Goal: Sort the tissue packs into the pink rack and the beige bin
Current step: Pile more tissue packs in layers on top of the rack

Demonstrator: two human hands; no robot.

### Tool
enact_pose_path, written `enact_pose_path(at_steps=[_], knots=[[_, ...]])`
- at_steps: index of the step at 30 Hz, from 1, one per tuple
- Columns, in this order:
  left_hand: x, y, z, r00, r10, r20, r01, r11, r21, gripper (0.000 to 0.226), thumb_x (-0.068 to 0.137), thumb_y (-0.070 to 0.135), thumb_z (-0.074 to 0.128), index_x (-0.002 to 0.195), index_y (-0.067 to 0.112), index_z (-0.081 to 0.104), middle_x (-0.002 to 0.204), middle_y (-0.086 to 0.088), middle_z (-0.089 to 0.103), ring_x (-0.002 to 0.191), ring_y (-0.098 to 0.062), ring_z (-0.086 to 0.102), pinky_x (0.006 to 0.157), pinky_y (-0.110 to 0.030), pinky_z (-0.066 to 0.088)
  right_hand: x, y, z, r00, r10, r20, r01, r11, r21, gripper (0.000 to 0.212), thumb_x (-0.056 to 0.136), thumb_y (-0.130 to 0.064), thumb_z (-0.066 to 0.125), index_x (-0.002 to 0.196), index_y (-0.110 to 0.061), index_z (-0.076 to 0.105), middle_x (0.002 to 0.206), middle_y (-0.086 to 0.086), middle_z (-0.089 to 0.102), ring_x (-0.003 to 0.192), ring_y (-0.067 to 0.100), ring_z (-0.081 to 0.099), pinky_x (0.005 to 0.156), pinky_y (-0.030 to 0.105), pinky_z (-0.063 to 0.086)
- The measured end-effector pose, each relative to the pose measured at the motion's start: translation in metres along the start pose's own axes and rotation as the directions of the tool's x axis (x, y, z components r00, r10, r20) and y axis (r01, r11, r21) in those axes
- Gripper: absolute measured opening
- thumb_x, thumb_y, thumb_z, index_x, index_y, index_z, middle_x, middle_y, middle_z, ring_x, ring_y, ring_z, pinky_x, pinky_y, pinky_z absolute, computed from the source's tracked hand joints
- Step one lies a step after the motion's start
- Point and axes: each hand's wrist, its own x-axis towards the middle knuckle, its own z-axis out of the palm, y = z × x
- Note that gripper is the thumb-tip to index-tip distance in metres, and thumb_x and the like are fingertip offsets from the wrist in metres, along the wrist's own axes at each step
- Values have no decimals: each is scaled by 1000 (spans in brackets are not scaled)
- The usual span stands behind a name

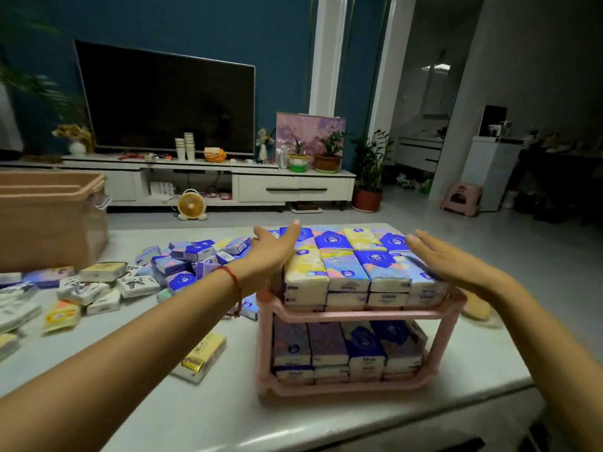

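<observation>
Head view: pink rack (355, 313) full; top packs (346, 256) squared between flat, spread left hand (272, 252) and right hand (453, 261). Judged next: loose packs (94, 288) to beige bin (49, 220).

A home living room is shown. A large television (164, 99) is set against the far blue wall above a low white cabinet (293, 187), on which potted plants (328, 154), stacked cups (186, 146) and a painting (303, 125) are kept. A small fan (191, 203) is placed on the floor.

Rack (359, 314): right on the worktop (228, 415), stacked packs (346, 256) on both shelves.
Loose packs (182, 256): left of rack.
Bin (49, 230): far left, behind.
</observation>
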Motion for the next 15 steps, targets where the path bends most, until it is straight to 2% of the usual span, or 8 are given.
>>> enact_pose_path(at_steps=[1,2,3,5,8,10,13,15], knots=[[-1,-2,-6,999,-2,32,6,988,-152,106,75,79,33,149,15,-6,155,-13,13,139,-34,23,113,-45,23,-5,-3,-3,998,-15,-68,17,999,33,60,98,-42,31,148,-12,20,157,5,16,144,18,16,115,29,11],[-5,-4,-15,999,33,21,-26,962,-273,97,79,77,31,150,20,-3,156,-11,13,139,-32,24,113,-47,24,-10,-10,-7,985,-47,-165,55,998,42,60,98,-41,32,149,-14,17,157,4,13,144,17,13,115,28,9],[-8,-8,-23,997,81,-15,-82,935,-346,84,86,69,28,150,23,2,156,-8,13,140,-30,24,113,-48,23,-18,-18,-11,962,-87,-260,98,995,30,58,98,-39,34,149,-15,19,156,4,16,144,17,15,113,26,11],[-15,-22,-41,987,127,-97,-154,921,-358,66,93,57,25,148,22,18,155,-5,20,139,-23,26,114,-46,22,-34,-39,-12,907,-206,-367,214,977,-22,52,97,-34,40,144,-14,31,152,4,30,138,18,29,104,24,24],[-30,-62,-70,990,76,-115,-112,933,-342,57,97,49,25,133,11,47,135,-4,47,125,-18,42,105,-39,31,-59,-83,14,851,-424,-310,439,898,-22,38,94,-30,48,132,-22,49,135,-4,50,116,6,42,88,19,34],[-38,-97,-88,988,-14,-156,-40,941,-336,43,98,39,32,117,9,57,118,-5,55,111,-19,49,94,-36,37,-73,-114,44,800,-540,-263,566,824,29,28,94,-31,52,121,-26,57,122,-12,56,106,-2,47,81,9,38],[-45,-152,-111,952,-101,-289,4,948,-317,17,95,15,47,99,6,61,113,-18,62,96,-26,55,73,-30,43,-81,-155,98,750,-645,-145,661,737,140,22,93,-30,49,111,-27,62,109,-16,59,96,-2,54,84,12,42],[-44,-174,-122,942,-120,-314,26,957,-288,16,93,5,47,96,4,63,104,-19,64,87,-27,56,65,-26,40,-78,-174,139,725,-686,-52,683,709,175,22,94,-26,49,111,-23,61,109,-14,58,99,-2,51,86,12,39]])
